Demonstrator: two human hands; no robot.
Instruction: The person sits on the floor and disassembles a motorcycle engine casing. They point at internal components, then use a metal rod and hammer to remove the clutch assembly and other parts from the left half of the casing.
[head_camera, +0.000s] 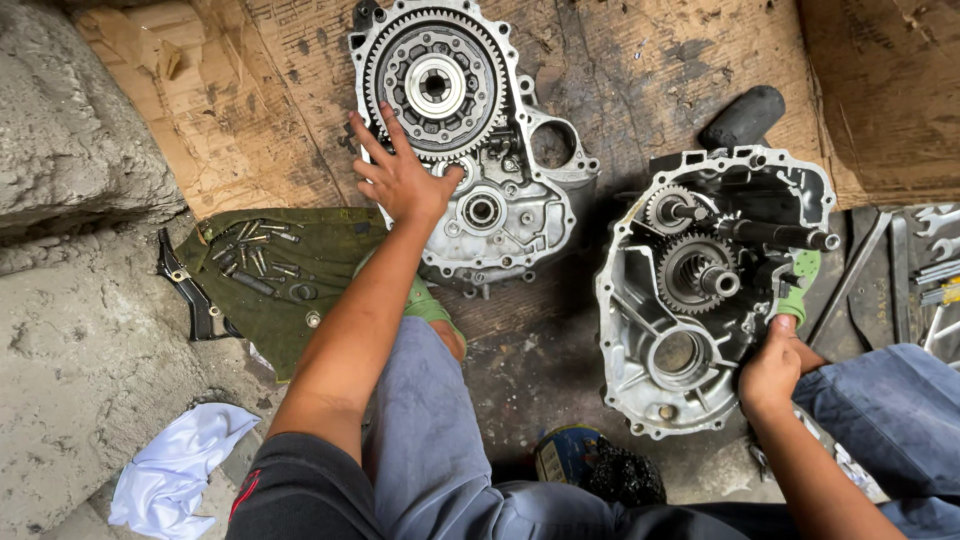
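Two halves of an aluminium gearbox casing lie on flattened cardboard. The left half (500, 215) carries a large toothed ring gear (436, 85). My left hand (400, 175) rests flat on that half, fingers spread, just below and left of the ring gear, holding nothing. The right half (640, 340) holds two smaller gears (695, 272) and a shaft (775, 235). My right hand (772, 365) grips the lower right rim of that half, fingers curled around its edge.
A green cloth (300, 310) with several loose bolts (255, 255) lies at the left beside a black bracket (185, 285). A white rag (175, 470) lies lower left. Spanners (935, 265) and a metal bar lie at the right edge. A round tin (575, 455) sits between my knees.
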